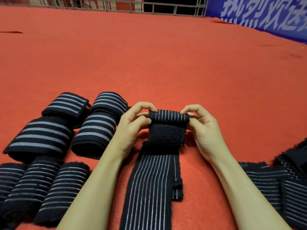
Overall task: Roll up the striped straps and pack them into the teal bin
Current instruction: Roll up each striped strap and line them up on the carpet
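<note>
Hands at center, both clamped on one striped strap (153,185): left hand (131,128) pinches the left end of its rolled-up top portion (168,116), right hand (201,128) pinches the right end, thumbs & fingertips curled round the roll. Below the roll a fuzzy black Velcro patch (163,136) faces up; rest of the strap lies flat, running toward the viewer btwn the forearms. Surface is a red felt tabletop (149,63). To the left, seven finished rolls: four w/ wide grey stripes (42,138) further back, three w/ thin stripes (61,190) nearer the viewer, touching side by side. At right edge, a loose heap of unrolled straps (282,180). Teal bin is not in view. Far back: blue banner (265,14) w/ white characters & a metal railing (166,5).
</note>
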`<state>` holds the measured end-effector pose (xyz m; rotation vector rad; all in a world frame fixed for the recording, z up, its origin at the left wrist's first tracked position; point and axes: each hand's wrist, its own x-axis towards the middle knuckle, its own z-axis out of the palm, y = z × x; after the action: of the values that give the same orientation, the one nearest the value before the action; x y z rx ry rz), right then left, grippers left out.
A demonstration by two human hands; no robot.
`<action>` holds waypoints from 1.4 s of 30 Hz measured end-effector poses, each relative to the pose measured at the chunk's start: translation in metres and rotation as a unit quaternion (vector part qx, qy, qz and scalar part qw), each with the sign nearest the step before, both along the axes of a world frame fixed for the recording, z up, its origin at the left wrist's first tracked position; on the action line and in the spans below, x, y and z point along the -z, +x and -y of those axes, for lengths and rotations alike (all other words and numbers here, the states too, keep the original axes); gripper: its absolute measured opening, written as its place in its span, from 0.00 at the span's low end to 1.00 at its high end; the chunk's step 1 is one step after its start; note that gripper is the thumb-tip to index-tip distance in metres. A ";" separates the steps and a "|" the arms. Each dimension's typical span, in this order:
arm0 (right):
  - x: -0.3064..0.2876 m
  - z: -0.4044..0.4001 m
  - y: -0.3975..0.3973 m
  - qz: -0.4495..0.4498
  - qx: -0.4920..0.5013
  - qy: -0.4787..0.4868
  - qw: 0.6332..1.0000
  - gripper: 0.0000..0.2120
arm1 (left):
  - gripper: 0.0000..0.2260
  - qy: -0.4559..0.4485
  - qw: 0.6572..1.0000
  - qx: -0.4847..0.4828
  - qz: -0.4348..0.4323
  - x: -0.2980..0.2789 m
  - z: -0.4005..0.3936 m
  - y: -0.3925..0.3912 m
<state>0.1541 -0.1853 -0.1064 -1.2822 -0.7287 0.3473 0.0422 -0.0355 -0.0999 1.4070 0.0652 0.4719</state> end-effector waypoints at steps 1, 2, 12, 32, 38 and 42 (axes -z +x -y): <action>0.000 -0.001 0.000 0.005 0.006 -0.005 1.000 0.18 | 0.09 0.003 1.000 0.001 0.009 0.001 -0.001 0.000; -0.001 -0.001 0.000 0.005 0.002 -0.011 1.000 0.17 | 0.08 0.000 1.000 -0.005 0.020 0.001 -0.002 0.001; -0.002 0.005 0.003 -0.021 0.003 -0.028 0.999 0.18 | 0.12 0.054 0.995 -0.080 0.024 0.000 0.001 0.003; -0.006 0.007 -0.001 0.009 -0.004 -0.051 0.999 0.09 | 0.16 0.029 0.996 -0.087 0.012 0.004 0.000 0.006; -0.006 0.006 -0.002 0.022 0.031 -0.023 0.999 0.06 | 0.10 -0.004 0.999 -0.050 0.007 0.003 0.002 0.005; -0.006 0.006 -0.002 0.023 0.006 -0.008 1.000 0.11 | 0.13 0.029 0.995 -0.085 -0.039 0.003 0.002 0.005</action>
<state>0.1519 -0.1913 -0.1007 -1.3125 -0.7578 0.3148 0.0468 -0.0377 -0.1028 1.4829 0.2383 0.5622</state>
